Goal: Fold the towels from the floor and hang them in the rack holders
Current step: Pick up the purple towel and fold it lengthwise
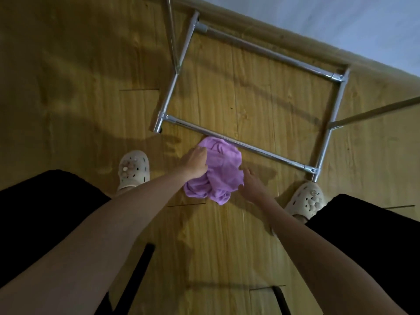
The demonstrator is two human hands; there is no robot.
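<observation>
Purple towel: soft terry-type fabric, crumpled into a loose lump w/ deep folds, lying on the wood-grain plank floor. Its far edge touches or slips just under the near bar of the rack base; can't tell which. Rack base: shiny chrome tube, round section, bolted at the corners into a rectangular frame flat on the floor, uprights rising from the side bars.

My left hand: on the towel's left side, fingers curled down into the fabric, gripping a bunch of it. Fingertips buried in the folds.

My right hand: at the towel's right edge, fingers fairly straight and close together. Tips appear to touch the cloth, approx.; the view is dim there. No grip visible.

Both forearms bare. Cream perforated clogs w/ charms on both feet, left clog and right clog, either side of the towel. Black trouser legs in the foreground.
</observation>
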